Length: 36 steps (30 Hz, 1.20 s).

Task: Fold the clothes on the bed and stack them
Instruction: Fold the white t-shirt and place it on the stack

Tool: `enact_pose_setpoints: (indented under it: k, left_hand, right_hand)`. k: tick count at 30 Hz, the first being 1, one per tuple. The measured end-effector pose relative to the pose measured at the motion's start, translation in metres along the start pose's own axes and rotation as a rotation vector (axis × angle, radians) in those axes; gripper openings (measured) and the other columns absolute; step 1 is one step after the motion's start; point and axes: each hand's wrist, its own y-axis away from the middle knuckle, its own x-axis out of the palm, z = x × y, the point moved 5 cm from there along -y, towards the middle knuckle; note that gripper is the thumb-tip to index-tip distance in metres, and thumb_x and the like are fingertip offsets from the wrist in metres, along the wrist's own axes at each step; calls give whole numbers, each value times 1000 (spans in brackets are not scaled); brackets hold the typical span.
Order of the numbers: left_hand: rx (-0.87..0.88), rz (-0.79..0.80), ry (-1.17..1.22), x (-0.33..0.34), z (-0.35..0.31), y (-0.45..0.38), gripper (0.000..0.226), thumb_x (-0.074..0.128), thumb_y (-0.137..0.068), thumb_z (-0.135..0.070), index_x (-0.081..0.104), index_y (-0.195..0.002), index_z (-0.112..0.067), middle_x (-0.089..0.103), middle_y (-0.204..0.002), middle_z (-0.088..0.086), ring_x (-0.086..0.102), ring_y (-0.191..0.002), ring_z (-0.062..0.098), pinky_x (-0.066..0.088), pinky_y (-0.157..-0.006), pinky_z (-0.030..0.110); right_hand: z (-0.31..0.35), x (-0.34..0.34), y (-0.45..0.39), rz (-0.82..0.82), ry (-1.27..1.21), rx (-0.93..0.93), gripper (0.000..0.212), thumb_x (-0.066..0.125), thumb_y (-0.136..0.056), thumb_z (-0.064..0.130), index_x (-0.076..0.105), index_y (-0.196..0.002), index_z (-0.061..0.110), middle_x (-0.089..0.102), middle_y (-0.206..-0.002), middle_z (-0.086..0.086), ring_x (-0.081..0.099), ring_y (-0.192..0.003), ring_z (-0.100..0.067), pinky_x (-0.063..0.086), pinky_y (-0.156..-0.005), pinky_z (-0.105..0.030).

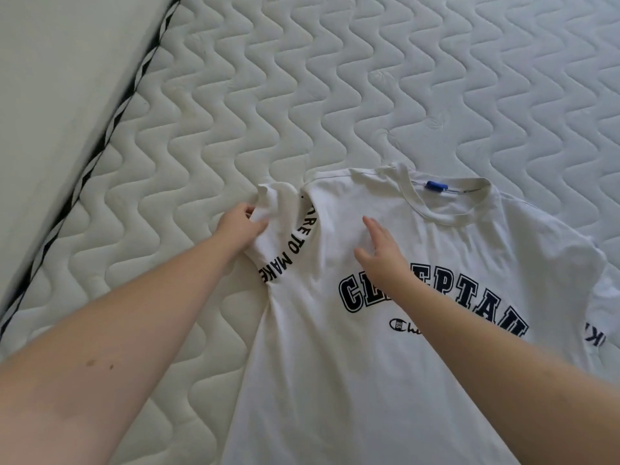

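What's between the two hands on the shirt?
In the head view, a band of black lettering on the T-shirt runs between the left hand, which grips the sleeve, and the right hand, which lies flat on the chest.

White tee chest navy "CL…EPTAI" (partly hidden by arm), Champion script logo below, sleeve band "…RE TO MAKE"

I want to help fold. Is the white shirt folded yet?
Not yet. The white shirt lies spread front up on the mattress; only its sleeve is bunched.
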Motion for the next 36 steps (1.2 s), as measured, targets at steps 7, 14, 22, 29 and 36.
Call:
enact_pose_setpoints:
  k: [7,14,22,29,36]
  left_hand:
    - [82,-280,350,-19,47,36,18,63,-94,-33,53,-103,-20,62,-93,-7,60,-91,19,43,-73,29]
    - [-178,-237,595,4,104,65,35,71,-88,-32,50,-113,-18,68,-100,-3,66,-97,24,51,-90,47]
    - [-250,20,705,2,92,64,40,55,-85,-60,73,-96,-26,76,-97,-7,70,-87,9,48,-74,28]
    - [-177,28,759,-34,55,5,43,50,-92,-9,53,-134,-18,63,-123,12,60,-104,25,51,-92,42]
    - [32,177,317,-65,29,-17,20,67,-90,-8,66,-104,-23,66,-89,2,64,-79,15,58,-65,26]
  right_hand:
    - [16,7,-55,15,309,-14,72,44,-98,41,3,-156,32,-7,-164,11,-2,-151,-14,6,-120,-41]
    - [3,13,-84,49,451,112,76,37,-97,54,-7,-155,30,-19,-163,7,-17,-149,-15,-5,-119,-45]
    - [79,40,-52,-216,347,-164,52,48,-96,36,37,-146,25,33,-151,-3,24,-140,-25,15,-112,-40]
    - [131,122,20,-15,300,-372,27,51,-95,31,58,-117,17,57,-112,-6,51,-106,-28,36,-90,-37]
    - [117,174,30,-2,513,-247,53,62,-82,52,43,-120,20,45,-117,-7,42,-110,-29,30,-89,-39]
